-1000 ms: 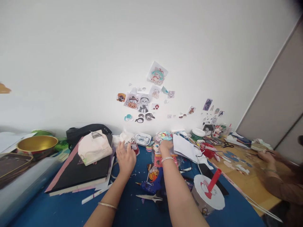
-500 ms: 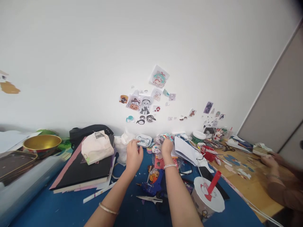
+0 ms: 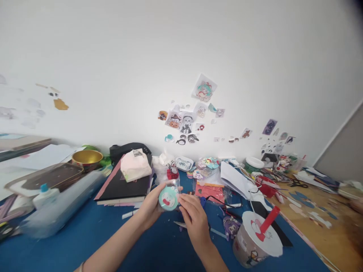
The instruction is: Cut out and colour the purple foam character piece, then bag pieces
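My left hand (image 3: 153, 207) grips a round mint-green piece with a cartoon face (image 3: 169, 197) from its left side, low over the blue tabletop. My right hand (image 3: 195, 216) has its fingertips at the piece's right edge, with the fingers close together. Just behind it sits a small red and black item (image 3: 172, 172) in front of crumpled clear plastic (image 3: 159, 168). Partly hidden by my right hand, scissors (image 3: 180, 224) lie on the table. A purple cartoon figure (image 3: 231, 226) lies to the right, near a paper cup with a red straw (image 3: 256, 241).
Left are a black folder stack (image 3: 127, 189) with a pale cloth-like bundle (image 3: 136, 166), a gold bowl (image 3: 87, 156), a plastic roll (image 3: 70, 204) and a glue bottle (image 3: 45, 195). White folded paper (image 3: 235, 180) lies back right. Paper cutouts (image 3: 302, 200) cover the wooden table; a person's blurred arm shows there.
Both my hands have come back from the items by the wall and met in front. The round mint-green piece is now between them. The view has turned left.
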Motion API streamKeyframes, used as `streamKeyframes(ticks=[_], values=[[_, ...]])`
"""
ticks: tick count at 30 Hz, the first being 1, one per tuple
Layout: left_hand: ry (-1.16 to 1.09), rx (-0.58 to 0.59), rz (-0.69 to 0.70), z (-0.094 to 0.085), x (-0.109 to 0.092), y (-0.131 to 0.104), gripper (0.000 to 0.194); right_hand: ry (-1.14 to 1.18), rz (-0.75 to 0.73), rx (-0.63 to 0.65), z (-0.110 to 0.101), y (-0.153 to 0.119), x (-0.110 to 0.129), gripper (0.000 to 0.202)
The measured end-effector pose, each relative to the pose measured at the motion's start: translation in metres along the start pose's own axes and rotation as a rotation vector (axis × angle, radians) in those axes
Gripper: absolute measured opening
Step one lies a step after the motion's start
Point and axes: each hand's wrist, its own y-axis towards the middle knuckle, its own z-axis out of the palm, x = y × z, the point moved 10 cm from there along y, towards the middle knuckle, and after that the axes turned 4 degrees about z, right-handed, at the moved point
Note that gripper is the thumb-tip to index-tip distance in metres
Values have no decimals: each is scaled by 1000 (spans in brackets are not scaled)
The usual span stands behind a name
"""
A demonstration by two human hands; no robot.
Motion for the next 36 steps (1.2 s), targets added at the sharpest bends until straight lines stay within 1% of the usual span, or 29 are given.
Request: streamKeyframes(ticks=[1,3,5,8,10,12,16,18,19,21,23,25,27,28,29,30,32,33,34,36], values=[[-11,-31,-15,-7,7,-11,35,42,49,-27,0,-9,3,30],[-33,-98,-27,-21,19,-31,35,124,149,-40,5,-24,6,24],[-42,-184,-22,-34,27,-47,34,219,281,-13,15,-36,1,19],[-31,-300,-25,-50,37,-66,31,420,541,65,32,-56,-15,11],[-22,-345,-37,-56,42,-75,29,548,679,86,39,-69,-23,4],[-12,-386,-52,-61,47,-83,28,631,761,88,40,-77,-29,3],[14,-433,-75,-68,52,-93,28,674,929,114,37,-92,-40,6],[73,-425,-67,-73,51,-94,32,683,1010,117,33,-99,-45,10],[142,-423,-51,-77,48,-95,36,696,1040,118,32,-101,-47,12],[375,-446,14,-91,37,-97,43,742,1089,119,30,-105,-49,15],[609,-509,79,-106,24,-100,48,803,1132,123,30,-108,-51,17],[854,-561,112,-120,13,-104,49,860,1169,123,31,-112,-53,17],[1075,-588,122,-129,6,-105,51,891,1192,111,32,-116,-56,17],[1199,-597,148,-130,0,-105,53,887,1197,103,32,-117,-58,18],[1314,-602,201,-129,-6,-106,56,865,1194,94,31,-118,-60,19],[1409,-609,285,-125,-13,-107,58,823,1180,90,30,-118,-63,20],[1567,-606,496,-112,-23,-113,58,696,1113,111,28,-115,-67,19],[1617,-590,586,-105,-24,-118,56,631,1066,143,28,-112,-66,17],[1641,-566,641,-100,-23,-121,53,576,1016,189,31,-110,-65,14],[1610,-503,651,-97,-14,-129,48,499,935,292,39,-108,-60,10]])
